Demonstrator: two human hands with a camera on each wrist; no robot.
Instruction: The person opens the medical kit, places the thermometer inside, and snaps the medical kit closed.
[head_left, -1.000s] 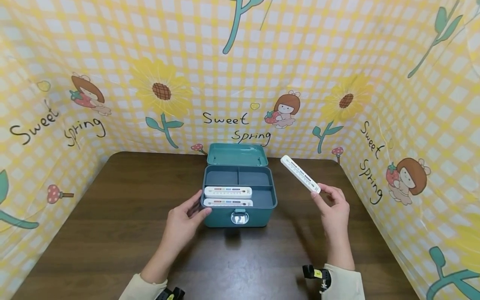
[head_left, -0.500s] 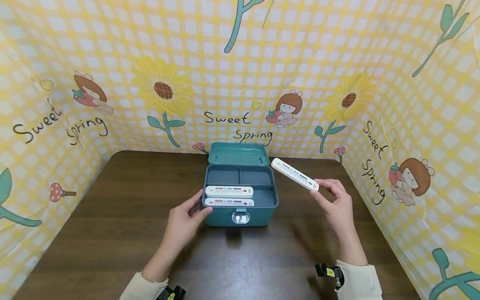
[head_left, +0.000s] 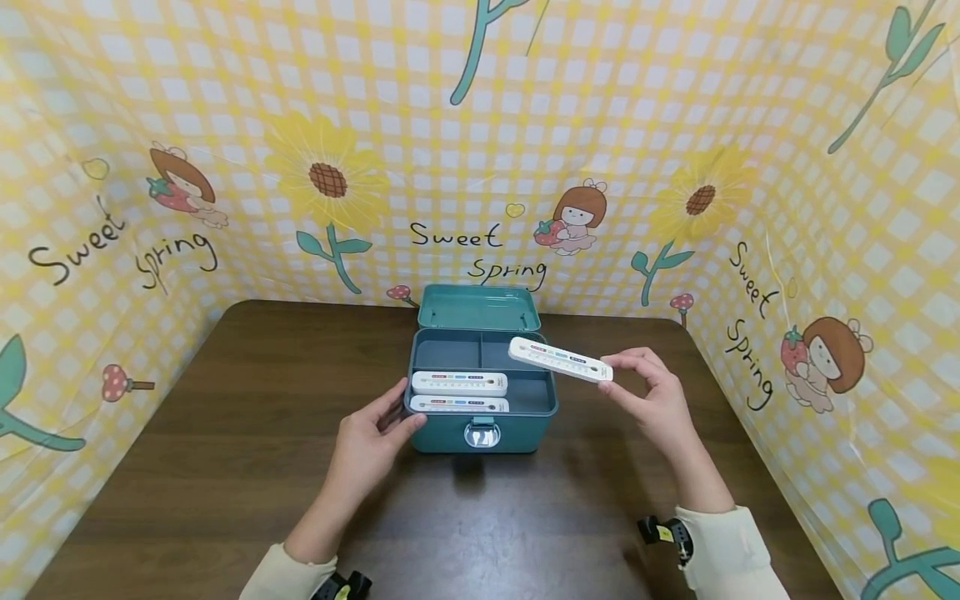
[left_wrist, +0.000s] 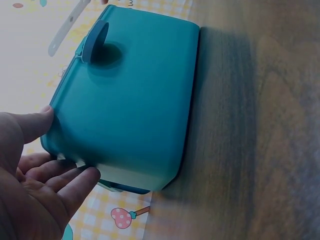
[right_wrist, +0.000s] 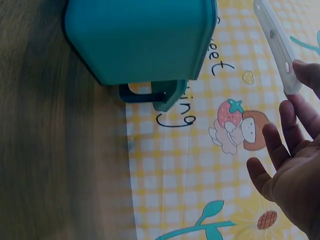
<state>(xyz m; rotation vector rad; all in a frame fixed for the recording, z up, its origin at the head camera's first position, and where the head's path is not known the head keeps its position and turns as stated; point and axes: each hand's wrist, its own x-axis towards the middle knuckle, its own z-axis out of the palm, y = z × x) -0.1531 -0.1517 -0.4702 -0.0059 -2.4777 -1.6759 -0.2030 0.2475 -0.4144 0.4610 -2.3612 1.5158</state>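
Observation:
In the head view, my right hand (head_left: 652, 400) pinches one end of a flat white thermometer (head_left: 561, 359) between thumb and fingers. Printed with a scale and coloured marks, it slants over the right side of a teal storage box (head_left: 450, 435). Its slotted back (right_wrist: 275, 40) shows in the right wrist view. My left hand (head_left: 369, 437) holds the box's front left corner, thumb on the front and fingers along the side. Two similar thermometers lie in the long front compartment, one white thermometer (head_left: 459, 383) behind another thermometer (head_left: 459, 405).
The box's lid (head_left: 480, 308) is raised at the back. Dividers (head_left: 481, 350) split its rear into two small compartments. A clear latch (head_left: 482, 433) hangs at the front. Around the box lies a dark wooden table (head_left: 262, 417), backed by checked cloth (head_left: 420, 167).
My right hand has moved left, bringing the thermometer from beside the box to above its right part and turning it closer to level. The left hand keeps its place at the corner.

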